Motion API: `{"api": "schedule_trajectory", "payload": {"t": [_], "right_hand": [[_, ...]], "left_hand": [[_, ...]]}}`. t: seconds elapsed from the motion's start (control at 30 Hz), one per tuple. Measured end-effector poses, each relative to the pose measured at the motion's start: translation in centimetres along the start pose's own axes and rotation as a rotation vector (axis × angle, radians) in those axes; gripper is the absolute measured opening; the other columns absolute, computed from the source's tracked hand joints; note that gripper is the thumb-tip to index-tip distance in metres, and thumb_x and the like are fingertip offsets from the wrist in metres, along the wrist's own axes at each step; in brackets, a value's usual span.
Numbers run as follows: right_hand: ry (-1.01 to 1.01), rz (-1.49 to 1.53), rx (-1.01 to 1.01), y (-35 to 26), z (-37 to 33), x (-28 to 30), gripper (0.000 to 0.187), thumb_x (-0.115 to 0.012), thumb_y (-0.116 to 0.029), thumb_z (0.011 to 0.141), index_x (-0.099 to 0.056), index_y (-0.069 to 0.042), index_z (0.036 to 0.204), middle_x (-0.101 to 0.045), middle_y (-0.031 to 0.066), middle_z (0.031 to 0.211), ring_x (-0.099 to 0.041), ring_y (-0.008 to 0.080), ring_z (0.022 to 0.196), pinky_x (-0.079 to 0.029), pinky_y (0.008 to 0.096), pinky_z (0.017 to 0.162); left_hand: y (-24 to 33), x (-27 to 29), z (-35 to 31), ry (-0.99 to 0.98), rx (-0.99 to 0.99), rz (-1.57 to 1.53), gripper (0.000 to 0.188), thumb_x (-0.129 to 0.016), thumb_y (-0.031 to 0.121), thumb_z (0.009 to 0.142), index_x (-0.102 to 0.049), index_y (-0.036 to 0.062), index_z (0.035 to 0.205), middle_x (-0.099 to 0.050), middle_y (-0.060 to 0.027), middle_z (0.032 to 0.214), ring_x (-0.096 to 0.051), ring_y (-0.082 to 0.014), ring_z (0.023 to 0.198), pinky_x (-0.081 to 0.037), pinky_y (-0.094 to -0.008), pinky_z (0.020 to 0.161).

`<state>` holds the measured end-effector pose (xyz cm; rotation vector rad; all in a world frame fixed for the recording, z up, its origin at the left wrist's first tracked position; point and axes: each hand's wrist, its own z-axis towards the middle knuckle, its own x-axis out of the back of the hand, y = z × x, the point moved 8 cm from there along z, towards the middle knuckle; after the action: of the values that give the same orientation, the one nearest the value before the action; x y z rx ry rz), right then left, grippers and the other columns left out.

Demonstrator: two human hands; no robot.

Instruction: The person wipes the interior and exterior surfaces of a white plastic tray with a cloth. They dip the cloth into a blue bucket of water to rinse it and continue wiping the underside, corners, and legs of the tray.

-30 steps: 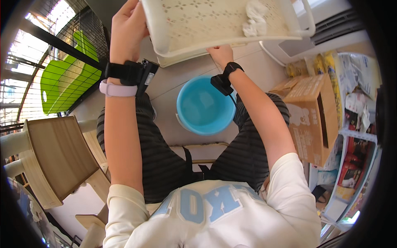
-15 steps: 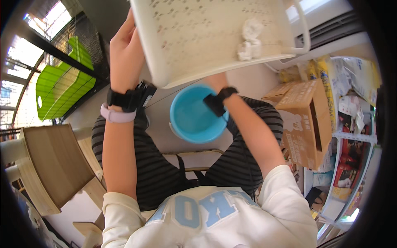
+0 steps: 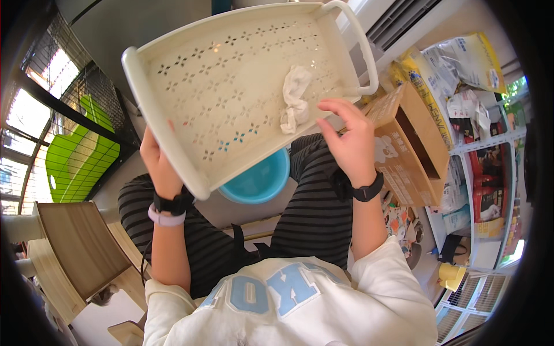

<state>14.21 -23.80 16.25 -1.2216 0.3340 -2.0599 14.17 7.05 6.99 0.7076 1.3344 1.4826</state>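
My left hand (image 3: 160, 164) is closed around the left end of a cream plastic basket tray (image 3: 231, 86). Flower-shaped holes pattern its base, and a looped handle rises at the right end. A crumpled white cloth (image 3: 295, 101) lies inside on the right part of the base. Close to the tray's near right rim is my right hand (image 3: 352, 138), its thumb and fingers apart with nothing between them. Below the tray, a light blue bucket (image 3: 259, 180) stands on the floor between my knees, partly covered by the tray.
An opened cardboard box (image 3: 404, 150) stands at the right, beside a white shelf (image 3: 485, 141) of packages. To the left are a green plastic tray (image 3: 81, 150) behind black wire bars and a wooden stepped piece (image 3: 81, 248). A yellow cup (image 3: 451, 277) is at lower right.
The tray has come nearer and lower, with more of it in view. My right hand has moved from over the bucket, under the tray, up to its near right rim.
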Motion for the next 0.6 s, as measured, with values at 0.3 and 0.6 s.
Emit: {"api": "schedule_trajectory", "payload": {"t": [0.3,0.6], "right_hand": [[-0.142,-0.222,0.160,-0.8,-1.2,-3.0,0.044,-0.070,-0.006,0.068,-0.057,0.001,0.109,-0.053,0.0220,0.120,-0.047,0.0357,0.116,-0.044,0.0372,0.093],[-0.001,-0.229,-0.152,3.6,-2.6,0.1,0.013,-0.062,0.001,0.070,-0.059,0.003,0.083,-0.062,0.0182,0.089,-0.060,0.0358,0.082,-0.048,0.0419,0.072]], "left_hand": [[0.3,1.4,-5.9,0.027,0.084,-0.125,0.022,-0.048,0.013,0.094,-0.055,-0.0065,0.101,-0.057,-0.0058,0.085,-0.053,-0.0100,0.073,-0.046,-0.0266,0.067],[0.1,0.6,-8.3,0.000,0.160,-0.270,0.031,-0.050,0.021,0.093,-0.053,-0.0062,0.108,-0.060,-0.0112,0.095,-0.057,-0.0168,0.079,-0.049,-0.0306,0.070]]}}
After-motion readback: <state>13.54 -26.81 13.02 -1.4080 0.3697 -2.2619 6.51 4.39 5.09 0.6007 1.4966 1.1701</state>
